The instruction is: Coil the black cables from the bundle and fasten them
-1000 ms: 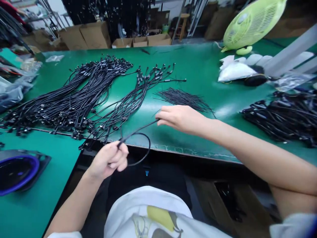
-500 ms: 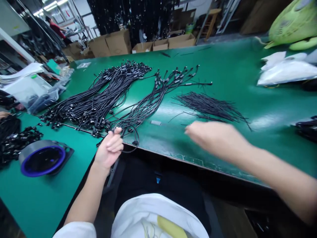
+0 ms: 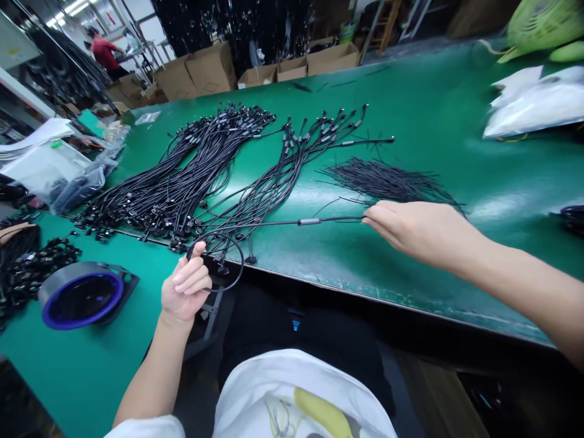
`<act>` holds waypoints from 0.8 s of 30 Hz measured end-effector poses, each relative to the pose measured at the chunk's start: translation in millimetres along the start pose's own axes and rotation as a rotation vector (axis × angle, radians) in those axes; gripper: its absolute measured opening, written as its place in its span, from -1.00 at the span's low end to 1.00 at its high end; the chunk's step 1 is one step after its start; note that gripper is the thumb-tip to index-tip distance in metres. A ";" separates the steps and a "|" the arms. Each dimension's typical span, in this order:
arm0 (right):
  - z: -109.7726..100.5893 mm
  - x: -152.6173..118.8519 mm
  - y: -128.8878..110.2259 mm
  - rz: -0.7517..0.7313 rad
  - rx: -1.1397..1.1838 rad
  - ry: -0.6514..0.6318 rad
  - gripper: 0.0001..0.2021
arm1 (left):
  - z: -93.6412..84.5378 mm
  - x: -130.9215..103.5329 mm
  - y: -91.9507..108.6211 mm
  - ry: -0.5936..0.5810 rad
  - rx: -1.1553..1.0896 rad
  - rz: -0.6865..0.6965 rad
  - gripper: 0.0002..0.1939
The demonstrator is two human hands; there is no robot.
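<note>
Well, one black cable point(image 3: 274, 224) spans the centre of the frame, looped where the left hand's point(image 3: 186, 291) curled fingers pinch it. The right hand point(image 3: 410, 228) has its fingers pressed together, seemingly on the cable's far end; that tension straightens the span, exposing one grey sleeve point(image 3: 309, 221). Upper left of it, two cable bundles point(image 3: 182, 176) lie lengthwise, which limits tangling; one pile of thin black strips point(image 3: 387, 179) defies counting.

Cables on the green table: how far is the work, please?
Perhaps done: the dark pile at the right edge, mostly out of view. In hand: one cable, looped at the left hand and stretched to the right hand. Probably left: the large bunch and small bunch, lying uncoiled.
</note>
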State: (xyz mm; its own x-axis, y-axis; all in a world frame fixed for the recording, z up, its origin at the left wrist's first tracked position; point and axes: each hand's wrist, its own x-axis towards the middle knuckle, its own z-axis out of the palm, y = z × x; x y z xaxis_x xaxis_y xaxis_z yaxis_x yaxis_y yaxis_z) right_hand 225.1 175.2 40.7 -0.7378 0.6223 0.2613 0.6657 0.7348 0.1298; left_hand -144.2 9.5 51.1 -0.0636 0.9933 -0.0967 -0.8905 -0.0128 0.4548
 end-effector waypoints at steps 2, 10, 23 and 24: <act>-3.7 -4.3 -17.9 -0.109 0.067 -0.006 -0.59 | 1.1 3.8 -5.5 0.059 0.144 0.038 -0.83; -43.0 16.3 -102.8 -0.472 0.756 -0.197 -0.72 | 23.3 11.5 -74.5 -0.296 1.214 -0.001 -0.74; 33.7 39.7 -153.3 0.528 1.747 0.199 -0.55 | 9.7 12.5 -119.1 0.031 0.667 -0.177 -0.58; 32.7 38.3 -157.2 0.555 1.802 0.204 -0.55 | 6.8 11.4 -124.6 0.045 0.692 -0.166 -0.56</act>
State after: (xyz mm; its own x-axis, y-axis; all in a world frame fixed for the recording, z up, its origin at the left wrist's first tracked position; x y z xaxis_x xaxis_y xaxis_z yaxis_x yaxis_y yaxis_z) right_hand 88.5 92.3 -0.9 -0.3983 0.9168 0.0273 -0.2021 -0.0587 -0.9776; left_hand -30.9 23.2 -0.6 0.0164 0.9699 -0.2431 -0.4004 0.2292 0.8872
